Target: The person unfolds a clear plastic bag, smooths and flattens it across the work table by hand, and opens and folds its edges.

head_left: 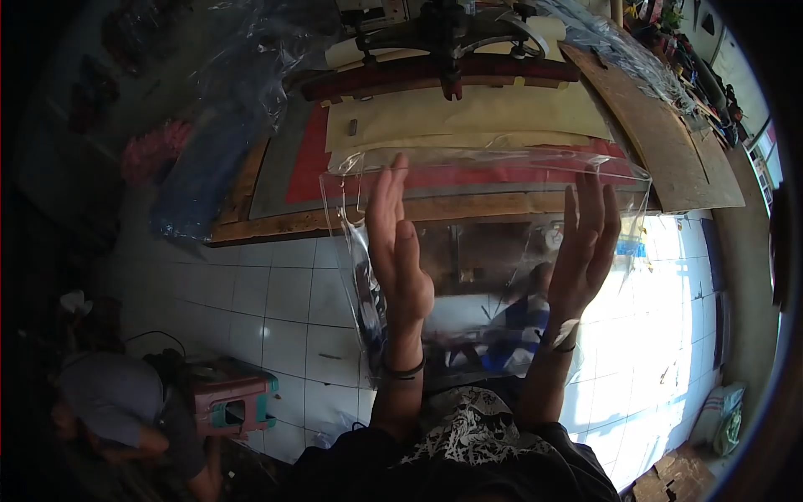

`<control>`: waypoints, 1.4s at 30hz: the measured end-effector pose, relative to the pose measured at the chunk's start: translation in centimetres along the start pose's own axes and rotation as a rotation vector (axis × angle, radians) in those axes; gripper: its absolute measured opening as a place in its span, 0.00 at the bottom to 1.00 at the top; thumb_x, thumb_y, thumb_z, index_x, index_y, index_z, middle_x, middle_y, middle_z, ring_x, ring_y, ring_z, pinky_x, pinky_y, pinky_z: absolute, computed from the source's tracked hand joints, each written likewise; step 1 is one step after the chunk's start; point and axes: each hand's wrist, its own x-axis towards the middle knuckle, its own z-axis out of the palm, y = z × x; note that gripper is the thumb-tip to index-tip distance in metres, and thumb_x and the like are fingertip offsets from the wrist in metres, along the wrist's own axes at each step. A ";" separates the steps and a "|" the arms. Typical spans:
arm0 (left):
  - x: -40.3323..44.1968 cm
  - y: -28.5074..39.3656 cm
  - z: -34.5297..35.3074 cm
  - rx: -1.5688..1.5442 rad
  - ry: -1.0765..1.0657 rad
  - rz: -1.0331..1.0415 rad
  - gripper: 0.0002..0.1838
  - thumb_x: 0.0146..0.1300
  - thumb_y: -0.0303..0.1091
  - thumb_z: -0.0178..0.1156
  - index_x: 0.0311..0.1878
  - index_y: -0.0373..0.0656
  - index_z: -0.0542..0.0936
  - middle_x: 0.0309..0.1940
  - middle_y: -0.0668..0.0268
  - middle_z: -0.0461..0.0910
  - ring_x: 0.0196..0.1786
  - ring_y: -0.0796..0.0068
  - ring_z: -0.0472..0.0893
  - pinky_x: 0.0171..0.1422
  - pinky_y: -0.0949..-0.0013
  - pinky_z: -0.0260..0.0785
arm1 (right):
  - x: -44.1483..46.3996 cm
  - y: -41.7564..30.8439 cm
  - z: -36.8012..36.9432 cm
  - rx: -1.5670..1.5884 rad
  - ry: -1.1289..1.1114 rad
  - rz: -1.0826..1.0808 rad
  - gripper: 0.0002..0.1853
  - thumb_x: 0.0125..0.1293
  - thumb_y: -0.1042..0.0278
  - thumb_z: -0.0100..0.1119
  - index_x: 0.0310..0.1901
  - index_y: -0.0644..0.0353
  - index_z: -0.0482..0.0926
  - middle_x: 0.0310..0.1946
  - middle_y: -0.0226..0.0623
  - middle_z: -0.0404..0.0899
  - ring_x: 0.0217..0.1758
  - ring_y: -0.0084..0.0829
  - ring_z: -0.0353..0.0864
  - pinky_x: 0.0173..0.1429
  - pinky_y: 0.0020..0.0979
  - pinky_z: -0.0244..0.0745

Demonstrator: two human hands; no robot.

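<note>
A large clear plastic cover or bag point(493, 188) is spread in front of my body, its far edge over the workbench. My left hand point(399, 243) is at its left part, fingers stretched upward and thumb apart. On the right side my right hand point(588, 243) has its fingers extended and slightly spread, palm turned inward. Both hands touch or lie within the plastic; whether they are inside it or against its surface I cannot tell. Neither hand's fingers are closed round anything.
Beyond the plastic, a wooden-edged workbench point(288, 224) carries red and tan sheets under a dark metal press bar point(443, 71). Blue plastic point(196, 188) hangs at its left. A person point(117, 397) crouches at lower left beside a pink and teal stool point(238, 402). Brown boards point(669, 138) lie right.
</note>
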 end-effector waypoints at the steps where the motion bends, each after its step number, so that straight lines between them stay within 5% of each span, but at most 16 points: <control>1: -0.2 0.2 0.3 0.001 -0.035 0.001 0.28 0.77 0.39 0.39 0.75 0.35 0.53 0.73 0.45 0.59 0.77 0.53 0.59 0.82 0.50 0.44 | -0.6 -0.8 1.6 -0.048 -0.062 0.012 0.36 0.77 0.46 0.40 0.76 0.63 0.48 0.75 0.53 0.53 0.80 0.46 0.50 0.82 0.49 0.45; 2: -0.4 0.4 1.0 0.024 -0.047 -0.004 0.29 0.77 0.39 0.39 0.75 0.35 0.53 0.73 0.45 0.59 0.77 0.53 0.58 0.82 0.51 0.44 | -0.9 -1.1 2.3 -0.113 -0.100 0.014 0.36 0.78 0.46 0.38 0.76 0.63 0.46 0.75 0.54 0.53 0.81 0.46 0.48 0.82 0.48 0.41; 5: 0.9 -0.2 -2.0 0.140 0.051 -0.015 0.31 0.77 0.42 0.40 0.76 0.35 0.51 0.74 0.45 0.58 0.78 0.53 0.56 0.82 0.50 0.42 | 0.3 0.6 -2.2 -0.063 0.214 0.094 0.37 0.77 0.46 0.43 0.75 0.65 0.50 0.74 0.55 0.55 0.78 0.47 0.55 0.78 0.50 0.54; 11: 1.4 0.4 -4.0 0.225 -0.040 -0.125 0.34 0.77 0.48 0.40 0.78 0.38 0.48 0.76 0.46 0.54 0.80 0.53 0.51 0.82 0.50 0.36 | -0.2 0.1 0.8 -0.111 -0.019 -0.037 0.36 0.78 0.49 0.40 0.76 0.66 0.45 0.75 0.55 0.52 0.80 0.49 0.50 0.80 0.50 0.49; 13: 1.5 0.2 -3.9 0.195 -0.061 -0.182 0.36 0.76 0.50 0.40 0.78 0.39 0.47 0.77 0.46 0.52 0.80 0.53 0.48 0.82 0.50 0.33 | 0.8 0.7 -2.8 -0.145 0.156 0.006 0.34 0.78 0.49 0.38 0.75 0.67 0.51 0.75 0.50 0.54 0.80 0.46 0.50 0.80 0.48 0.49; 17: 0.4 -0.3 -2.0 0.254 -0.092 -0.062 0.37 0.76 0.54 0.39 0.79 0.42 0.46 0.76 0.49 0.54 0.80 0.52 0.50 0.82 0.49 0.38 | 0.5 0.9 -2.8 -0.430 -0.008 -0.058 0.30 0.79 0.61 0.40 0.75 0.66 0.49 0.73 0.54 0.57 0.78 0.45 0.54 0.81 0.48 0.49; 20: 1.2 -0.7 -1.5 0.321 -0.120 -0.094 0.36 0.77 0.55 0.40 0.78 0.43 0.48 0.77 0.50 0.54 0.80 0.55 0.50 0.82 0.50 0.37 | 1.1 1.1 -0.7 -0.368 -0.125 -0.041 0.29 0.75 0.70 0.45 0.75 0.62 0.55 0.75 0.47 0.58 0.78 0.40 0.58 0.79 0.40 0.50; 21: 2.2 -1.1 -2.0 0.332 -0.105 -0.125 0.36 0.77 0.55 0.40 0.78 0.43 0.49 0.77 0.51 0.54 0.80 0.56 0.49 0.82 0.50 0.37 | 1.9 1.7 -1.4 -0.373 -0.087 0.005 0.28 0.76 0.66 0.44 0.74 0.61 0.56 0.75 0.46 0.58 0.78 0.40 0.58 0.78 0.41 0.52; 22: 3.0 -1.4 -2.6 0.312 -0.120 -0.184 0.35 0.77 0.50 0.42 0.78 0.40 0.49 0.77 0.51 0.53 0.79 0.55 0.53 0.79 0.55 0.49 | 3.1 2.5 -2.5 -0.376 -0.048 0.043 0.27 0.78 0.62 0.43 0.74 0.59 0.58 0.74 0.46 0.59 0.78 0.41 0.58 0.78 0.42 0.53; 26: 2.6 -2.5 -0.8 0.253 -0.221 -0.321 0.32 0.78 0.47 0.42 0.78 0.43 0.50 0.76 0.50 0.54 0.78 0.54 0.57 0.77 0.55 0.54 | 4.0 2.3 -0.7 -0.296 -0.145 0.190 0.25 0.79 0.56 0.42 0.72 0.58 0.63 0.73 0.44 0.61 0.76 0.38 0.61 0.76 0.40 0.58; 30: 3.3 -6.2 -1.2 0.349 -0.096 -0.328 0.30 0.77 0.41 0.43 0.77 0.42 0.52 0.74 0.50 0.58 0.75 0.54 0.61 0.73 0.54 0.60 | 5.6 5.3 -3.4 -0.339 -0.019 0.242 0.26 0.77 0.61 0.48 0.71 0.63 0.63 0.71 0.44 0.64 0.72 0.37 0.67 0.74 0.37 0.61; 33: 4.1 -6.7 -0.8 0.309 -0.060 -0.370 0.30 0.77 0.43 0.45 0.75 0.36 0.56 0.72 0.46 0.61 0.77 0.56 0.60 0.77 0.58 0.54 | 5.8 8.4 -4.1 -0.575 -0.086 0.168 0.21 0.76 0.64 0.50 0.66 0.60 0.69 0.68 0.45 0.68 0.68 0.33 0.71 0.69 0.37 0.67; 35: 4.8 -6.8 -1.3 0.492 -0.164 -0.372 0.29 0.77 0.43 0.45 0.73 0.35 0.60 0.72 0.45 0.62 0.76 0.54 0.62 0.77 0.60 0.55 | 6.7 5.4 -2.4 -0.607 -0.151 0.450 0.18 0.73 0.67 0.53 0.62 0.57 0.74 0.63 0.44 0.72 0.64 0.34 0.74 0.65 0.39 0.71; 37: 5.3 -7.3 -1.4 0.686 -0.258 -0.336 0.28 0.76 0.45 0.46 0.71 0.36 0.64 0.71 0.44 0.63 0.75 0.53 0.63 0.77 0.60 0.55 | 7.1 6.2 -2.5 -0.828 -0.336 0.288 0.15 0.71 0.67 0.54 0.58 0.56 0.76 0.59 0.43 0.75 0.61 0.39 0.76 0.62 0.42 0.73; 39: 5.2 -8.4 -1.1 0.890 -0.344 -0.275 0.28 0.76 0.48 0.46 0.70 0.37 0.67 0.71 0.44 0.63 0.74 0.51 0.64 0.77 0.60 0.56 | 7.2 11.8 -4.8 -1.184 -0.642 -0.346 0.14 0.71 0.64 0.53 0.55 0.57 0.76 0.55 0.41 0.78 0.61 0.48 0.77 0.62 0.47 0.73; 42: 6.0 -9.8 -0.6 1.162 -0.571 -0.236 0.35 0.72 0.58 0.47 0.72 0.42 0.65 0.73 0.39 0.55 0.75 0.39 0.57 0.79 0.50 0.50 | 6.5 10.2 -2.9 -1.283 -0.569 -0.257 0.12 0.69 0.62 0.53 0.50 0.53 0.77 0.52 0.39 0.79 0.58 0.49 0.77 0.61 0.48 0.74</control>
